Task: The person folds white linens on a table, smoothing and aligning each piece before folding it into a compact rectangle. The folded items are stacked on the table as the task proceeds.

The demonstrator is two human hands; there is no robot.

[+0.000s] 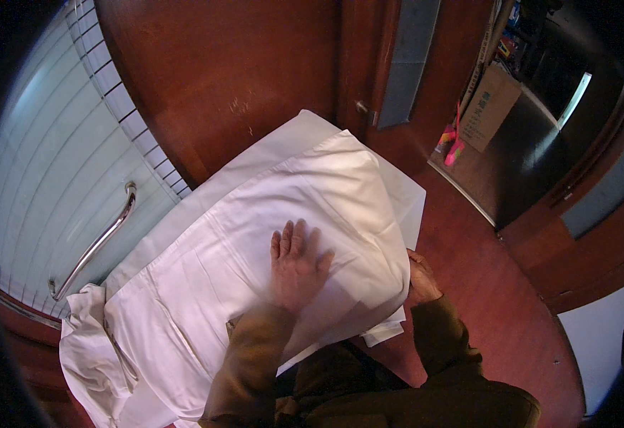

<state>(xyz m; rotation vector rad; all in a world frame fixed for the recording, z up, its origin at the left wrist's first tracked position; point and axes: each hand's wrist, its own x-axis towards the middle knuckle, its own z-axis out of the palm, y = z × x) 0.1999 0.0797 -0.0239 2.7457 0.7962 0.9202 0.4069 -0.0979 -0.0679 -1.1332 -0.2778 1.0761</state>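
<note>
A large white fabric piece (194, 278) with long seams, perhaps a garment, lies over a table with a pale cover (277, 144). Folds gather toward its right side, and one end is bunched up (84, 337) at the lower left. My left hand (298, 270), slightly blurred, rests palm down on the fabric with its fingers spread. At the right edge my right hand (424, 281) grips the fabric's border; its fingers are partly hidden behind the cloth. A small loose pale flap (384, 333) hangs below that edge, near my body.
Left of the table is a frosted glass panel (76, 176) with a curved chrome handle (98, 243). A reddish wooden door (237, 80) stands behind the table. At the upper right, a cardboard box (488, 109) and a pink brush-like item (454, 147) stand by a doorway. Reddish floor (483, 278) runs along the right.
</note>
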